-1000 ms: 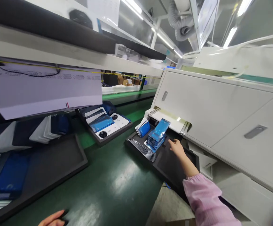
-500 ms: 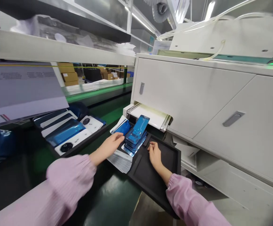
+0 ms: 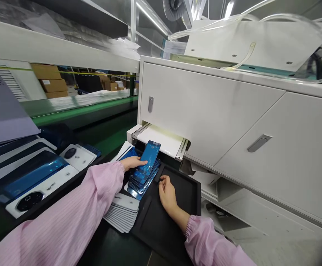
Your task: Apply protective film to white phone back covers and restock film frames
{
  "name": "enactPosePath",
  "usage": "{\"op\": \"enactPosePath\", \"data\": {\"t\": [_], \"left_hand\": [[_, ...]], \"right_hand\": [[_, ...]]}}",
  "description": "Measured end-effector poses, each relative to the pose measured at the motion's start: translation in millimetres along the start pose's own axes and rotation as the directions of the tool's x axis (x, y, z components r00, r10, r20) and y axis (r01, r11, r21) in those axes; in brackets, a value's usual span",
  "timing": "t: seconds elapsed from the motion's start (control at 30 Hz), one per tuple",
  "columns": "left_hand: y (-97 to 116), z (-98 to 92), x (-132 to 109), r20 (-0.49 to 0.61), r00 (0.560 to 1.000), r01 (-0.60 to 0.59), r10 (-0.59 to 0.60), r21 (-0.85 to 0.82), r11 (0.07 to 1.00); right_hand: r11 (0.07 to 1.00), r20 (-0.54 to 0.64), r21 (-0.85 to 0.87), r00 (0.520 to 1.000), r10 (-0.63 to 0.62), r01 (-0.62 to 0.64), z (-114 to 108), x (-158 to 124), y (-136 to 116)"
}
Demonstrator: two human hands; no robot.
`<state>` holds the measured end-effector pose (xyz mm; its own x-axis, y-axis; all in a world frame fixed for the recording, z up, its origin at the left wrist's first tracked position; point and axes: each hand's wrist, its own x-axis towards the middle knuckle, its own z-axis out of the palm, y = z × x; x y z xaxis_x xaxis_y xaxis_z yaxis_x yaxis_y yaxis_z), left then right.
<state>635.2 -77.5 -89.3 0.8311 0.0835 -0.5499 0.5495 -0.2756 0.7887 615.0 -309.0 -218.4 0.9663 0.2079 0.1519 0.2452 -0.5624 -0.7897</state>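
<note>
A stack of blue-filmed phone back panels (image 3: 143, 173) leans in a black tray (image 3: 174, 218) below the white machine's output slot (image 3: 161, 142). My left hand (image 3: 133, 162) reaches in from the left in a pink sleeve, fingers stretched onto the left edge of the top blue panel. Just right of the stack, my right hand (image 3: 166, 192) lies on the tray floor with its fingers curled loosely against the stack's lower right side. A pile of white panels (image 3: 123, 212) lies in the tray at the stack's near left.
The white machine cabinet (image 3: 233, 122) with grey handles fills the right. Another black tray (image 3: 33, 177) at left holds blue and white panels with camera holes. A green conveyor belt (image 3: 94, 125) runs behind, under a shelf; cardboard boxes (image 3: 50, 79) stand far back.
My view has moved closer and to the right. My left hand slid onto the top blue panel of the stack. My right hand drew nearer to the stack's right side.
</note>
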Motion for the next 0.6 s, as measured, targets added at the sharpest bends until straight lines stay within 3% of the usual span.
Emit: {"op": "enactPosePath", "data": {"t": [0.13, 0.4, 0.6], "left_hand": [[-5, -4.1, -5, 0.011, 1.0, 0.029, -0.029, -0.002, 1.0], [8, 4.6, -6, -0.172, 0.976, -0.144, 0.133, -0.053, 0.988], [-8, 10.2, -9, -0.203, 0.975, -0.084, 0.092, 0.049, 0.995]], "right_hand": [[1.0, 0.024, -0.024, 1.0, 0.003, -0.002, -1, 0, -3], [0.993, 0.059, -0.12, 0.998, 0.009, -0.002, -4, -1, -14], [0.983, 0.086, -0.181, 0.996, 0.031, -0.015, -6, -2, -20]]}}
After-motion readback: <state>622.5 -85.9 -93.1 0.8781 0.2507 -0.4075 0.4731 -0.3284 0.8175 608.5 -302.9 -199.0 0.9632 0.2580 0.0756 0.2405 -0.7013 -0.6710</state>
